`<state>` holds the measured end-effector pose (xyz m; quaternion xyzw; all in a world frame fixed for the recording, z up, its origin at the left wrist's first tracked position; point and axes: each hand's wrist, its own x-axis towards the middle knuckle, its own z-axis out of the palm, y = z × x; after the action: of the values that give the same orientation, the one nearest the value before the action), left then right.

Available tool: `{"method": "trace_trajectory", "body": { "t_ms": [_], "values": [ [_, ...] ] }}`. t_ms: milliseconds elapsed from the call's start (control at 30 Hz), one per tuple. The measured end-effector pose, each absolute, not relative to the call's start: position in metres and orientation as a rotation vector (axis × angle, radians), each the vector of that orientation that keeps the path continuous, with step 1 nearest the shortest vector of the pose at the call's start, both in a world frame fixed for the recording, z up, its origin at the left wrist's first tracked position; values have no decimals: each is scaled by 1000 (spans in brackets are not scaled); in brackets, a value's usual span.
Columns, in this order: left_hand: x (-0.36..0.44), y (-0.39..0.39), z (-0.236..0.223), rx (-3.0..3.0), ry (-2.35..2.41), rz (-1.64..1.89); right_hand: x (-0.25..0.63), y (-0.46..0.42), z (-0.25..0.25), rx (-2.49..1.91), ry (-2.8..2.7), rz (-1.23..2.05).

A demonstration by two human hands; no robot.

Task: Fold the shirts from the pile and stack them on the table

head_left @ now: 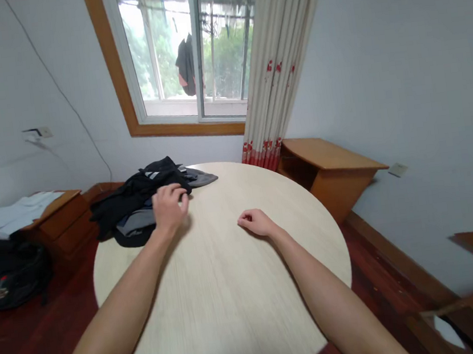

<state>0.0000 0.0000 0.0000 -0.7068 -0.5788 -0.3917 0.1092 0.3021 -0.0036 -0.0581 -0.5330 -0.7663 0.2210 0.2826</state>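
Observation:
A heap of dark clothes, black with some grey and navy pieces, lies on the far left part of the round pale wooden table. My left hand is at the heap's right side, its fingers bent and the thumb held apart. Nothing shows between those fingers; whether the fingertips touch the cloth I cannot tell. Resting on the tabletop right of the middle, my right hand is curled into a loose fist with nothing visible in it. A grey piece of cloth sticks out at the back of the heap.
Beyond the table's right rim stands a wooden desk or cabinet, below a patterned curtain. To the left are a wooden drawer unit with white papers or cloth on top and a black bag on the floor. A window is behind.

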Motion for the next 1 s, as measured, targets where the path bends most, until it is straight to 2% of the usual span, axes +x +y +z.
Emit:
{"method": "trace_trajectory", "body": {
  "t_ms": [100, 200, 400, 633, 800, 1000],
  "values": [
    [-41, 8, 9, -1747, -1821, -1183, 301, -3, -57, -1449, -2062, 581],
    [-63, 15, 4, -1725, -1914, -1076, 300, -3, -57, -1469, -2058, 561],
    [-60, 25, -4, -1816, -1896, -1033, 302, -3, -57, -1459, -2042, 585],
    [-51, 17, 3, -1819, -1846, -1212, 302, -2, -58, -1443, -2043, 587],
    [-22, 6, 6, -2095, -1676, -1316, 302, -3, -57, -1438, -2038, 598],
    [45, -15, -20, -2612, -1441, -1499, 301, -3, -57, -1349, -1971, 679]
  ]
}}
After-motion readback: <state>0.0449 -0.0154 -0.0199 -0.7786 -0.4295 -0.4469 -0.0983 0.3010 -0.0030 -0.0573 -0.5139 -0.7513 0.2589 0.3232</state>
